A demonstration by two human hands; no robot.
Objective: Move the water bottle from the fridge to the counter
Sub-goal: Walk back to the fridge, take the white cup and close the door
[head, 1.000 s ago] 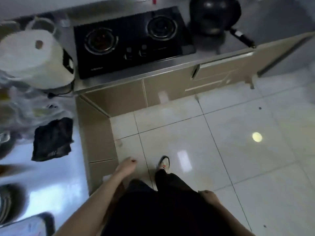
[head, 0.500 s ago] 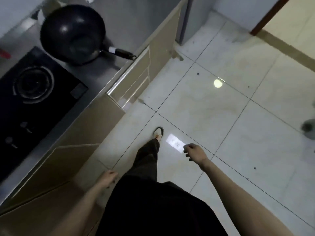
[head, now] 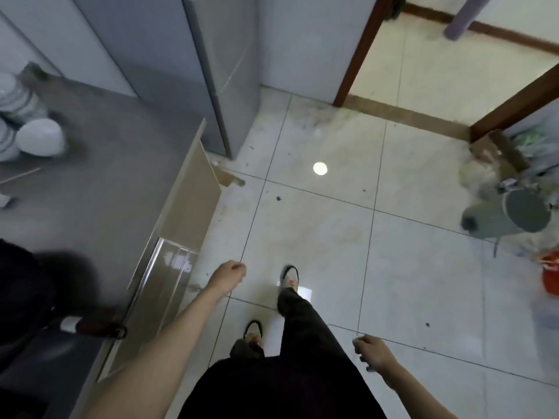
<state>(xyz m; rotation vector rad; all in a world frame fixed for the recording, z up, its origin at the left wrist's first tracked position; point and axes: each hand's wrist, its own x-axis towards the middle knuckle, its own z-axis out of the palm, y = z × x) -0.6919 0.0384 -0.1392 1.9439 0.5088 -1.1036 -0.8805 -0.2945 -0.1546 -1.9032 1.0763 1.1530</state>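
Note:
The grey fridge (head: 193, 65) stands at the top, at the far end of the grey counter (head: 99, 189), with its doors closed. No water bottle is visible. My left hand (head: 228, 276) swings forward over the floor beside the counter's front edge, fingers loosely curled and holding nothing. My right hand (head: 370, 352) hangs low at my right side, fingers loosely bent and empty. My legs and shoes are in mid-step on the white floor tiles.
White bowls (head: 27, 128) are stacked at the counter's back left. A dark wok (head: 27, 294) with a handle sits at the left edge. A grey pot (head: 511, 216) and a red bucket (head: 550, 276) stand on the floor at right. A doorway (head: 423, 71) opens at top right.
The view has swung right from the stove toward the fridge and doorway. I have stepped forward; my left hand has swung ahead and my right hand has dropped back.

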